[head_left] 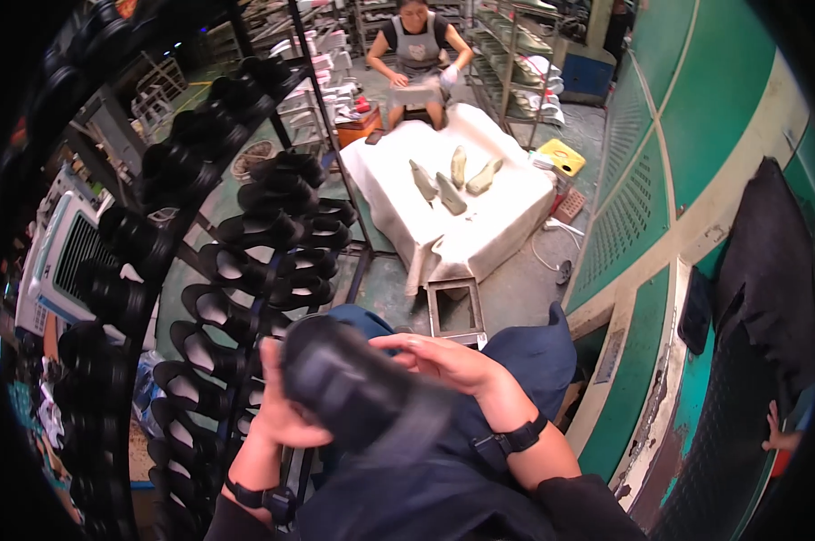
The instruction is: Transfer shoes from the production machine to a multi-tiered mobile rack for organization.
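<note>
In front of my lap a black shoe [340, 383] is held up, smeared by motion toward its lower right end. My left hand [286, 406] grips it from the left, thumb up along its side and fingers partly hidden beneath it. From the right, my right hand [448, 362] reaches over with bent fingers against the shoe's upper edge; some fingertips are hidden behind it. Both wrists wear black bands. Close on my left stands a dark rack [308, 90] filled with rows of black shoes [214, 307].
Ahead, a table with a white cover [385, 176] bears several greenish shoe lasts [453, 194]. Behind it sits a co-worker [416, 45], hands on a blurred object. A metal frame stool [455, 308] stands before my knees. Green panels [619, 198] line the right; another person's hand [774, 428] shows there.
</note>
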The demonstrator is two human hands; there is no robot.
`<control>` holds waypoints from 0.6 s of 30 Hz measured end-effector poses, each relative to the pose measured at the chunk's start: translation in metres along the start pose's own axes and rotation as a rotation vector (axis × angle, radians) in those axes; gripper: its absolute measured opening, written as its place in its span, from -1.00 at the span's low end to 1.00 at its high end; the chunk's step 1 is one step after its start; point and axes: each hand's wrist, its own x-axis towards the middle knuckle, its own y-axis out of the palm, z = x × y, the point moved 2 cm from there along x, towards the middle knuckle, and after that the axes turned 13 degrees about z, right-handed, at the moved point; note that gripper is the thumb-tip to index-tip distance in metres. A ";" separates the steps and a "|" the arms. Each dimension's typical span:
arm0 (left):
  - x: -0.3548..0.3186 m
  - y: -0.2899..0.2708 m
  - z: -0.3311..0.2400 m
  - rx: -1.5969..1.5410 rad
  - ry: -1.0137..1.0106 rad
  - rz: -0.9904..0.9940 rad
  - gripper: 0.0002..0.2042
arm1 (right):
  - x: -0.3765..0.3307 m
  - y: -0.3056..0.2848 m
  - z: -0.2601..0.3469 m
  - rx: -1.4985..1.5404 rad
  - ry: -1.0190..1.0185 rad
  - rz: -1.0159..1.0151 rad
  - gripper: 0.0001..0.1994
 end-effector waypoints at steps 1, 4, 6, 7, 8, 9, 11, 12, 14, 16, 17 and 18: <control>0.010 -0.010 -0.017 0.773 0.131 0.034 -0.11 | 0.002 0.021 0.015 0.017 -0.053 0.030 -0.42; 0.019 -0.014 -0.022 1.962 -0.025 -0.039 -0.01 | 0.024 0.060 0.033 0.197 -0.182 -0.376 -0.41; 0.016 0.013 -0.015 1.418 0.042 -0.013 0.01 | 0.025 0.041 0.016 -0.128 -0.408 -0.291 -0.25; 0.019 0.023 -0.002 1.282 0.120 -0.084 -0.03 | 0.033 0.055 0.015 -0.256 -0.459 -0.352 -0.19; 0.023 0.029 0.014 1.132 0.220 -0.132 -0.07 | 0.030 0.071 0.016 -0.385 -0.521 -0.429 -0.12; 0.026 0.029 0.023 1.136 0.261 -0.177 -0.17 | 0.030 0.068 0.007 -0.429 -0.558 -0.447 0.03; 0.015 0.033 0.013 0.928 0.363 -0.226 -0.37 | 0.026 0.072 0.005 -0.628 -0.598 -0.348 0.16; 0.007 0.041 0.005 0.708 0.427 -0.211 -0.46 | 0.032 0.096 0.011 -0.664 -0.707 -0.285 -0.05; -0.025 0.060 -0.027 0.397 0.610 -0.187 -0.56 | 0.014 0.097 0.022 -0.668 -0.518 -0.115 -0.16; -0.058 0.078 -0.059 0.566 0.732 -0.137 -0.57 | -0.005 0.107 0.038 -0.893 -0.426 -0.120 -0.18; -0.078 0.094 -0.077 0.621 0.779 -0.136 -0.58 | -0.012 0.109 0.049 -0.947 -0.359 -0.210 -0.18; -0.098 0.107 -0.094 0.648 0.899 -0.108 -0.57 | -0.019 0.101 0.056 -0.965 -0.345 -0.246 -0.27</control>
